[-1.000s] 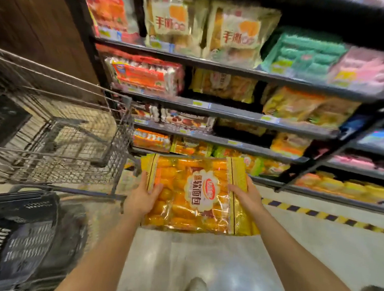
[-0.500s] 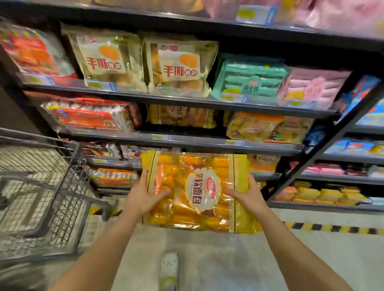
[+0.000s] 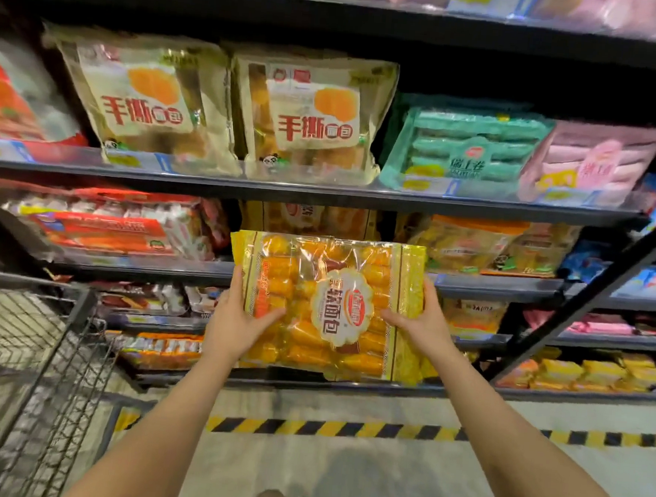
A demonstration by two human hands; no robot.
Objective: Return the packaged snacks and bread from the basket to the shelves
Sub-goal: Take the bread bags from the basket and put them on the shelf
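Only the head view here, and the edges are pretty mushy: the top shelf's goods are cut off at the upper edge, and the red packs at far left are too blurred to read. The lower rim of the yellow bread pack (image 3: 326, 306) hides part of the shelf edge (image 3: 510, 290) behind it, and what sits right behind the pack is mostly covered.

The pack sits mid-frame, held up in front of the shelves, face toward the camera, label upright. Its long axis runs left to right, barely tilted. Clear plastic with yellow side bands, orange-gold rolls inside, and a white scalloped label with red and dark characters.

Left hand (image 3: 236, 321) grasps the pack's left edge, thumb over the front. Right hand (image 3: 420, 320) grasps the right edge the same way.

A wire cart (image 3: 50, 364) fills the lower left, cut off by the frame. Two beige bread bags (image 3: 227, 109) stand on the shelf above.
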